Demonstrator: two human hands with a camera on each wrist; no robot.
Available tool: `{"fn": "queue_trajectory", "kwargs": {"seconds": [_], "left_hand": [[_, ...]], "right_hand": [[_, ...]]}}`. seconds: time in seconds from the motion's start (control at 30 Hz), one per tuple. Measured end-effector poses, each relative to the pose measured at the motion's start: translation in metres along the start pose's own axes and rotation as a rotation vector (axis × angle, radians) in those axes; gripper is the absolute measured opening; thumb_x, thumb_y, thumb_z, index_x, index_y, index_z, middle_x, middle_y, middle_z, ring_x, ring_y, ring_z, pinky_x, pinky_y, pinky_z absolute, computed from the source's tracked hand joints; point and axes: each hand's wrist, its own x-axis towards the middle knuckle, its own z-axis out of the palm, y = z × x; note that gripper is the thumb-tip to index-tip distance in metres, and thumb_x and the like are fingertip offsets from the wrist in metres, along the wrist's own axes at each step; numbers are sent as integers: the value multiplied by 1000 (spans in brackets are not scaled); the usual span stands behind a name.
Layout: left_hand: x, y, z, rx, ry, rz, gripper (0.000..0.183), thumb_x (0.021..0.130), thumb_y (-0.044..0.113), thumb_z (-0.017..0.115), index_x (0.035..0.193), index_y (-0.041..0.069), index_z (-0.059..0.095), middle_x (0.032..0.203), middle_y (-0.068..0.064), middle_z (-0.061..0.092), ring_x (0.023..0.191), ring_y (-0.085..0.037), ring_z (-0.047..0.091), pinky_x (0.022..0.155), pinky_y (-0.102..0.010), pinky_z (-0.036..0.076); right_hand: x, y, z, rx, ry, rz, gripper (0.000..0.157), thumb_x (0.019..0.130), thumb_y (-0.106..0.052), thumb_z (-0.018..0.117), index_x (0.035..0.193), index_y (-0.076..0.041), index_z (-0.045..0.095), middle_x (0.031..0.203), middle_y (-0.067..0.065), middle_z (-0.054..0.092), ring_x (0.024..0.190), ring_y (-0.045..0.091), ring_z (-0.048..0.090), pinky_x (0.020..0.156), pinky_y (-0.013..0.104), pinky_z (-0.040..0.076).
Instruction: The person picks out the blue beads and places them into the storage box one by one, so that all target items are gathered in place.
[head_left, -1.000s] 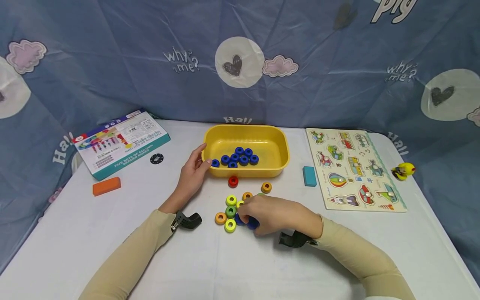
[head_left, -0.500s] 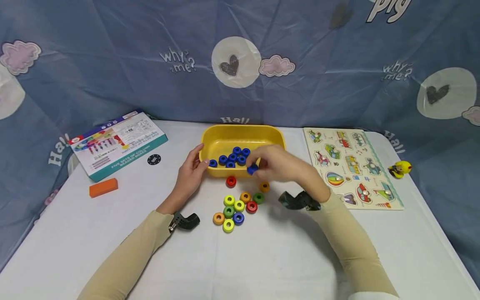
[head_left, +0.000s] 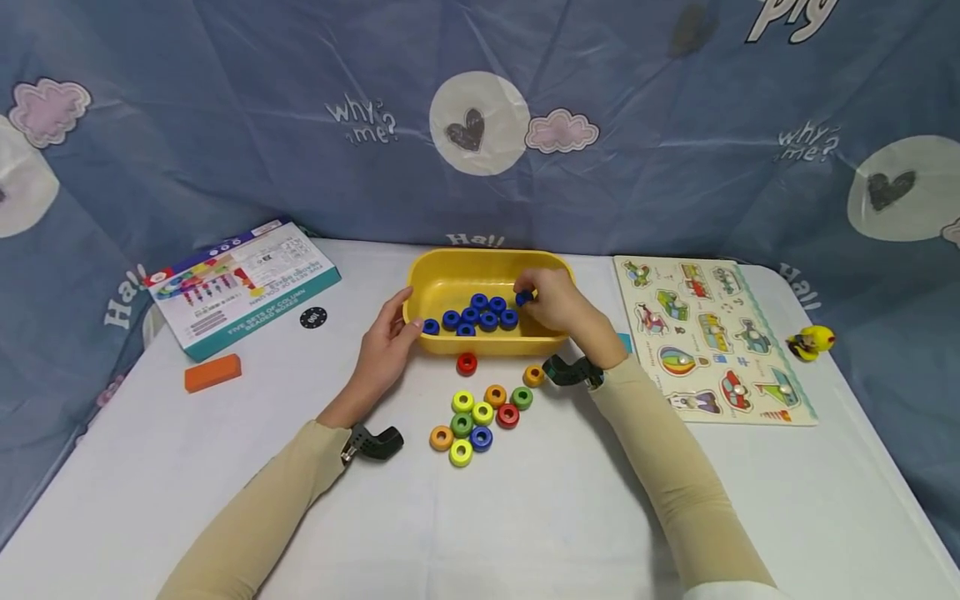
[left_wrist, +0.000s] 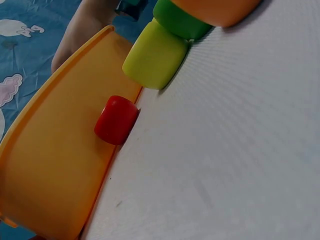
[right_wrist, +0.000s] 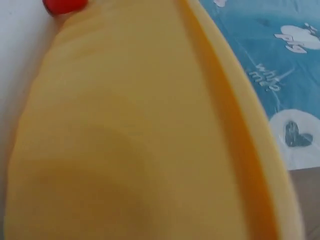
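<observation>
The yellow plastic tray holds several blue ring beads, mostly gathered toward its front left. My left hand grips the tray's left end, thumb at the rim. Over the tray's right part, my right hand pinches a blue bead between thumb and fingers. In front lies a loose cluster of beads: yellow, green, orange, red and one blue bead. A single red bead sits close to the tray's front wall in the left wrist view.
A boxed toy set, an orange block and a black chip lie at the left. To the right are a picture peg puzzle, a partly hidden turquoise block and a yellow figurine. A blue curtain hangs behind.
My right hand has picked a blue bead from the cluster and carried it up and away into the tray's right part. My left hand keeps its place on the tray.
</observation>
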Motion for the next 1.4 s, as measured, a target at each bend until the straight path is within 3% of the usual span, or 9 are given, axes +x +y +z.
{"fn": "queue_trajectory", "kwargs": {"seconds": [0.13, 0.3, 0.77, 0.9, 1.0, 1.07, 1.13, 1.23, 1.4], "left_hand": [[0, 0, -1, -4, -2, -5, 54, 101, 30, 49, 152, 28, 30, 160, -1, 30, 139, -24, 42, 111, -42, 42], [0, 0, -1, -10, -2, -2, 55, 101, 29, 49, 153, 27, 30, 159, -1, 30, 139, -24, 43, 111, -41, 42], [1, -2, 1, -4, -8, -2, 54, 102, 26, 49, 152, 25, 31, 159, -4, 31, 139, -26, 43, 112, -43, 41], [-4, 10, 1, 0, -19, -14, 54, 102, 20, 48, 153, 17, 30, 158, -10, 31, 139, -31, 41, 112, -45, 40], [-9, 26, 0, 1, -28, -20, 54, 102, 16, 47, 153, 11, 29, 158, -14, 31, 139, -33, 41, 112, -46, 39], [-9, 23, 0, 3, -25, -7, 55, 102, 18, 48, 153, 13, 29, 158, -13, 32, 138, -31, 42, 112, -45, 40], [-5, 12, 0, -2, -20, 5, 54, 102, 22, 49, 153, 18, 30, 158, -9, 33, 138, -29, 43, 112, -43, 41], [0, -5, 2, -1, -6, 30, 54, 101, 28, 49, 152, 26, 31, 158, -4, 33, 138, -25, 44, 111, -42, 42], [2, -4, 1, 1, 0, 25, 54, 101, 28, 49, 152, 27, 31, 158, -3, 33, 137, -24, 44, 110, -42, 43]], "right_hand": [[2, -2, 3, -62, -46, 21, 29, 83, 7, 58, 110, 0, 69, 109, 18, 70, 102, 31, 66, 91, 42, 55], [2, -4, 4, -44, -81, 22, 38, 83, 12, 52, 114, -4, 67, 111, 18, 70, 106, 32, 65, 93, 43, 54], [-3, -1, 6, -23, -28, -19, 39, 85, 11, 52, 117, -4, 67, 114, 18, 70, 106, 32, 66, 91, 43, 55], [-9, -2, 4, 38, 50, -100, 34, 85, 8, 55, 116, -2, 67, 114, 16, 70, 94, 27, 69, 83, 38, 58], [-20, -14, -1, 124, 108, -218, 26, 84, 4, 63, 109, -1, 68, 108, 16, 71, 81, 23, 69, 73, 34, 59], [-30, -28, -5, 166, 101, -311, 21, 84, 0, 67, 105, -2, 69, 103, 15, 71, 76, 19, 67, 69, 30, 58], [-43, -44, -5, 176, 68, -406, 18, 83, -4, 70, 101, -5, 70, 97, 11, 72, 74, 16, 65, 68, 27, 57], [-62, -67, -1, 164, -69, -507, 19, 83, -11, 71, 101, -8, 70, 97, 6, 71, 75, 11, 62, 69, 23, 56], [-85, -84, 13, 121, -315, -543, 24, 83, -18, 75, 105, -11, 69, 95, 3, 67, 75, 13, 59, 66, 16, 49]]}}
